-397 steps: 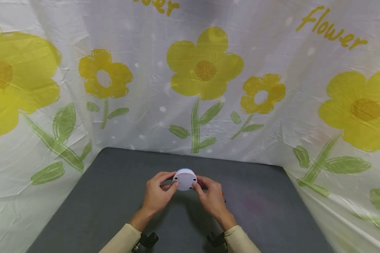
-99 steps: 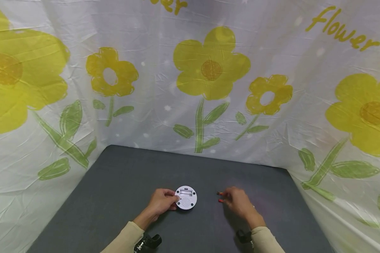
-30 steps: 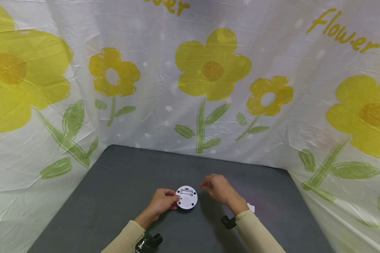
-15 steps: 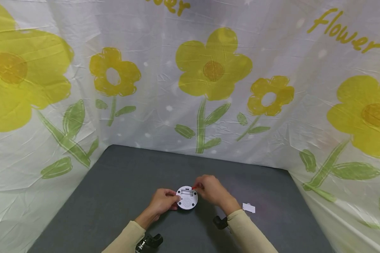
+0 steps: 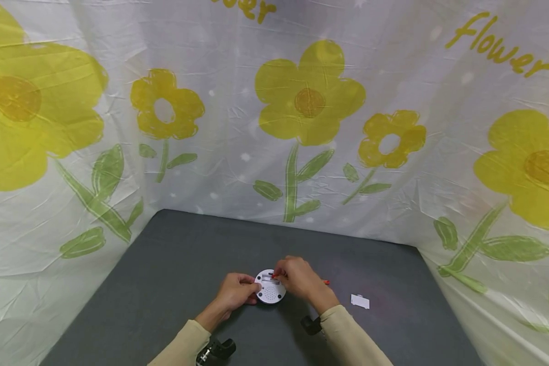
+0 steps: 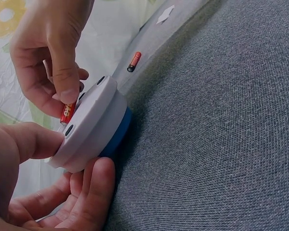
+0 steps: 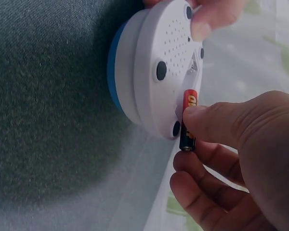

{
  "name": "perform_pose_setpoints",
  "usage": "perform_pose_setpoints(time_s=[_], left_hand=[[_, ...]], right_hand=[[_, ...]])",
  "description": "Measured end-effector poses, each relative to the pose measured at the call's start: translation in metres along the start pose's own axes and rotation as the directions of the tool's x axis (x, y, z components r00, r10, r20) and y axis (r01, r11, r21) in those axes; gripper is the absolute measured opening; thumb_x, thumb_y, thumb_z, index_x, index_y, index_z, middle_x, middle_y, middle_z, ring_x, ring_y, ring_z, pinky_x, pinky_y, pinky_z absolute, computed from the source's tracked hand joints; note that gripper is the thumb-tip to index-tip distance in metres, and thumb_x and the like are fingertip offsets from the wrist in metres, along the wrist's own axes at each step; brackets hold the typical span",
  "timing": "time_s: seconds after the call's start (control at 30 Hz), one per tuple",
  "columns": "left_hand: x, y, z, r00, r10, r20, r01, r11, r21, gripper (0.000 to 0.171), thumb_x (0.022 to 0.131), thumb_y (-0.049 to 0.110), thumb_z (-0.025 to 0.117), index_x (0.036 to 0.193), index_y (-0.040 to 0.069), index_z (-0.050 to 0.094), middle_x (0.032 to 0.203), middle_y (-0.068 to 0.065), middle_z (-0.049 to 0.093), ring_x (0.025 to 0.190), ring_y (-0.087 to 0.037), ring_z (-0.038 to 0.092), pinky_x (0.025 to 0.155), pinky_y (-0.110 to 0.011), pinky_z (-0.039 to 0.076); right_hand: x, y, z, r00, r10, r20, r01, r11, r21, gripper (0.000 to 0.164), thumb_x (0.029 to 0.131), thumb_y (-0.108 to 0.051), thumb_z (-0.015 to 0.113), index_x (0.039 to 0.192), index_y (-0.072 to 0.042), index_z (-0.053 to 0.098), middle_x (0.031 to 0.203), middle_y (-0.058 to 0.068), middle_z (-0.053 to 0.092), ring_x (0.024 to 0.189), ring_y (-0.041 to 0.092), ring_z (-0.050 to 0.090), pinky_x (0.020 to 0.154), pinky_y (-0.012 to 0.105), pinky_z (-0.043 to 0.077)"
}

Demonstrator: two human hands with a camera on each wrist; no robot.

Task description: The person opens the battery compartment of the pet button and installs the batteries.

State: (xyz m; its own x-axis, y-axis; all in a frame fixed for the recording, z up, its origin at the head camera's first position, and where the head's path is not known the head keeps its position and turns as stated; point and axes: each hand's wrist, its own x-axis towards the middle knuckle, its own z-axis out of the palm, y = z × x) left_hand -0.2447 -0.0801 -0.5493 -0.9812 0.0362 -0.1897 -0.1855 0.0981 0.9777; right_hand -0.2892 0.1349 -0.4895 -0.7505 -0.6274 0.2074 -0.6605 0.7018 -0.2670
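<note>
A round white device with a blue underside lies on the table, its face with speaker holes, dark feet and an uncovered battery compartment turned up. My left hand grips its left edge, thumb on top and fingers beneath, as the left wrist view shows. Between thumb and fingers my right hand pinches a red and black battery right at the compartment, tilted in the right wrist view. A second battery lies on the table beyond the device, partly hidden by the right hand in the head view.
A small white battery cover lies to the right of my right wrist on the dark grey table. White curtains printed with yellow flowers stand around the table's back and sides.
My right hand has picked up one battery and carried it left to the device's compartment. The cover and the other battery have come into sight behind the arm. My left hand keeps its hold.
</note>
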Motion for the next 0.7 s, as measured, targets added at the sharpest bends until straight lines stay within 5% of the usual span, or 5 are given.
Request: perform_pose_setpoints(time_s=[0.7], left_hand=[[0.000,0.001,-0.001,1.000,-0.001,0.009,0.001,1.000,0.020,0.033,0.098,0.008,0.078,0.122,-0.013,0.070,0.096,-0.012,0.078,0.072,-0.016,0.075,0.068,-0.032,0.068]], right_hand=[[0.004,-0.012,0.006,0.999,0.034,0.006,-0.034,0.998,-0.056,0.005,0.098,-0.008,0.080,0.099,-0.012,0.077,0.094,0.001,0.069,0.081,0.014,0.066,0.070,0.032,0.059]])
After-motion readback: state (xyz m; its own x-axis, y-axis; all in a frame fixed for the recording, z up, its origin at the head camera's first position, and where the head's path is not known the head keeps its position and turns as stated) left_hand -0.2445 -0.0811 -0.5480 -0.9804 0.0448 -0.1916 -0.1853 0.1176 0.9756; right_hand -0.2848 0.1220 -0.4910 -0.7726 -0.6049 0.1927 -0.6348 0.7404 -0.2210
